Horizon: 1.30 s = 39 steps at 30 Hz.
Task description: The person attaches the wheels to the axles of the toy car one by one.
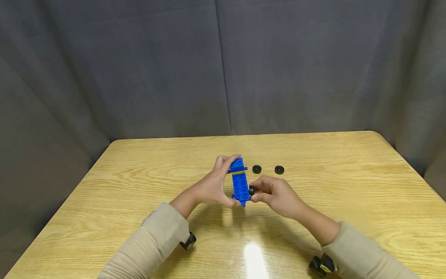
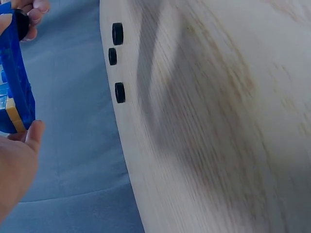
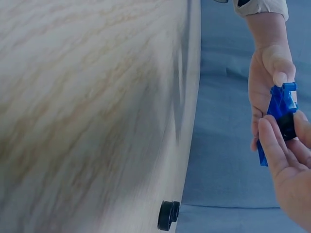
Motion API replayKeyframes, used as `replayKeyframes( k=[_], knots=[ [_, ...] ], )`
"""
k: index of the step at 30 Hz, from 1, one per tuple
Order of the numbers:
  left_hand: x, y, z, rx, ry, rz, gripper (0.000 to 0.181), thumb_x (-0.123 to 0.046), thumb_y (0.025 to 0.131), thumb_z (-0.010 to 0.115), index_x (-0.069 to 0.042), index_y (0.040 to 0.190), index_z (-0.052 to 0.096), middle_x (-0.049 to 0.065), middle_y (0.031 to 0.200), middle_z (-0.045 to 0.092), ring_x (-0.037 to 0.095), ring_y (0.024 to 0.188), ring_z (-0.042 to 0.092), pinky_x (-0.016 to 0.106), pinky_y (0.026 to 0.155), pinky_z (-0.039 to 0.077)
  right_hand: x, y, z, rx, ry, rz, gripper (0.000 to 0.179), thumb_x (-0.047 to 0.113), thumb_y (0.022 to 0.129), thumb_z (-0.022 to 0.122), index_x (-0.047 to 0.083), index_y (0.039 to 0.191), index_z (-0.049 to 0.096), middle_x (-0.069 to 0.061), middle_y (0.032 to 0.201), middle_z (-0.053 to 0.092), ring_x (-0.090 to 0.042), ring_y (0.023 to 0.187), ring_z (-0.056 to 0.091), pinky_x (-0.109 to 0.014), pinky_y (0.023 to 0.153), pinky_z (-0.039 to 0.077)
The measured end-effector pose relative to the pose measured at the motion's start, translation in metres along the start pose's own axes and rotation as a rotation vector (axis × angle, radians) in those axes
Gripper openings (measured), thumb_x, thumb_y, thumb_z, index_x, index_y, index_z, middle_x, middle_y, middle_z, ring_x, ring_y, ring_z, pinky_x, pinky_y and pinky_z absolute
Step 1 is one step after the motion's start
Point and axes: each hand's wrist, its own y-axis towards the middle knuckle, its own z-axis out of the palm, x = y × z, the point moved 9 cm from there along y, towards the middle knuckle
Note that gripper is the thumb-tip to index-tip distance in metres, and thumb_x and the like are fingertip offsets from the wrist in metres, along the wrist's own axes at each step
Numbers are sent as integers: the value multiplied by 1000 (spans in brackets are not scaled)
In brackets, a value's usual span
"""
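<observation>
A blue toy car base with studs, a yellow strip and short axle stubs is held above the table. My left hand grips it by its two ends, thumb at the near end and fingers at the far end. With thumb and fingers my right hand pinches a black wheel against the near right side of the base. In the right wrist view the wheel sits against the base's side; whether it is fully on the stub, I cannot tell.
Three loose black wheels lie on the wooden table beyond the hands. Two, the middle wheel and the right wheel, show plainly; a third is mostly hidden by the left hand and base. Grey curtain hangs behind the table.
</observation>
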Motion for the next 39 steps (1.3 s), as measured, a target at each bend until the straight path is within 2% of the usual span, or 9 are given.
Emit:
replayKeyframes(
  k=[5, 10, 17, 28, 39],
  knots=[
    [-2, 0, -1, 10, -27, 23, 109, -22, 57, 79, -30, 137, 6, 6, 124, 18, 17, 112, 31, 39, 91, 33, -1, 1, -1, -6, 31, 6, 26, 10, 80, 59, -4, 101, 56, -12, 91, 60, -17, 79, 59, -26, 68, 47],
    [-1, -1, -1, 15, -10, 22, 112, -34, 55, 81, -30, 137, 5, 5, 126, 17, 17, 114, 29, 37, 92, 32, 0, 0, -1, 0, 55, 9, 25, 8, 80, 59, -6, 101, 55, -12, 90, 60, -17, 78, 59, -26, 68, 47],
    [-1, -2, -1, -11, -28, 27, 111, -35, 56, 80, -26, 138, 5, 5, 129, 18, 17, 116, 30, 35, 94, 30, 1, -2, -2, 2, 79, 18, 27, 5, 80, 60, -8, 103, 54, -16, 95, 59, -20, 80, 58, -26, 69, 47],
    [-1, -4, -3, -37, -44, 25, 109, -37, 56, 79, -25, 137, 8, 3, 131, 18, 17, 119, 27, 37, 95, 29, -2, -2, -5, -5, 67, 42, 29, 6, 79, 61, -7, 105, 53, -14, 97, 57, -21, 82, 57, -26, 69, 47],
    [5, -9, -4, -56, -44, -8, 109, -33, 56, 80, -32, 136, 7, -2, 135, 16, 18, 118, 28, 38, 93, 30, -11, -3, -13, -8, -7, 57, 31, 12, 80, 61, -4, 105, 54, -13, 98, 57, -21, 87, 56, -28, 71, 46]
  ],
)
